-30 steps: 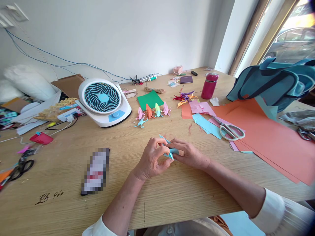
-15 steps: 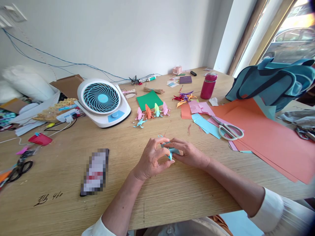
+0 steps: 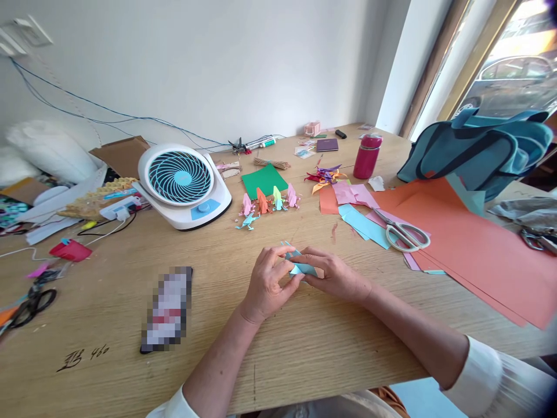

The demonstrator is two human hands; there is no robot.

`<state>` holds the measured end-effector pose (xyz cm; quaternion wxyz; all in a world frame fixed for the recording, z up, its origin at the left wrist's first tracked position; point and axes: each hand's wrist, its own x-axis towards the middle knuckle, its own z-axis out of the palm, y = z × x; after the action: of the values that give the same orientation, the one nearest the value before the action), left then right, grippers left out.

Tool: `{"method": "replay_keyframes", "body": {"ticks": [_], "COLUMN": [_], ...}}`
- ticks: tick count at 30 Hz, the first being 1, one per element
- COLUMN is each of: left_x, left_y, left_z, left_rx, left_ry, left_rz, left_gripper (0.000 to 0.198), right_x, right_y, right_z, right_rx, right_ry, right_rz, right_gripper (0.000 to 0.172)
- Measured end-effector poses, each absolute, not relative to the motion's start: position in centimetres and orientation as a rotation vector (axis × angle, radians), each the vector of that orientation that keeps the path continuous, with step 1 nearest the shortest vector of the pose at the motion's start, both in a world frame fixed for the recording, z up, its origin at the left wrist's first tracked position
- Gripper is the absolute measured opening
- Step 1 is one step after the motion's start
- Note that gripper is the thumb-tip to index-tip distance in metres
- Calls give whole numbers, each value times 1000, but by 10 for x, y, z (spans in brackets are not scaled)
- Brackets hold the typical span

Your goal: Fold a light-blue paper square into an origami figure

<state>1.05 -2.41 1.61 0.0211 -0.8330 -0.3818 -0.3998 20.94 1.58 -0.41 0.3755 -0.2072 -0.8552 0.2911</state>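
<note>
Between my two hands, just above the table, is a small piece of folded light-blue paper. My left hand grips its left side with thumb and fingers. From the other side, my right hand pinches it, fingers on top and thumb below. Parts of the paper are hidden behind the fingers. Beyond my hands stands a row of folded paper figures in pink, orange and green. A light-blue folded figure lies in front of that row.
A white fan stands left of the figures, behind a green paper sheet's left side. To the right lie scissors, blue paper strips and large orange sheets. A red bottle and teal bag stand farther back.
The pointed blue flap that stuck down between my hands now lies up against the paper. My left thumb and fingers have closed in on it. The view has shifted slightly.
</note>
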Motion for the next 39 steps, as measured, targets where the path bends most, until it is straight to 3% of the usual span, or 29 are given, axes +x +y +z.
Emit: {"method": "replay_keyframes", "body": {"ticks": [11, 19, 27, 39], "left_x": [14, 2, -4, -1], "left_y": [-23, -17, -14, -15], "left_z": [13, 17, 23, 21], "left_rx": [-2597, -2763, -2915, -2911], "left_ry": [-1362, -1311, -1219, -1320], "left_rz": [-1371, -1245, -1283, -1304], "left_gripper": [9, 20, 13, 14], "right_x": [206, 207, 213, 213], "right_y": [15, 16, 19, 21], "right_z": [-5, 0, 6, -1], "right_rx": [-554, -581, -591, -650], "right_ry": [-2133, -2121, -2250, -2184], "right_rz": [789, 808, 852, 1110], "right_gripper": [38, 36, 28, 30]}}
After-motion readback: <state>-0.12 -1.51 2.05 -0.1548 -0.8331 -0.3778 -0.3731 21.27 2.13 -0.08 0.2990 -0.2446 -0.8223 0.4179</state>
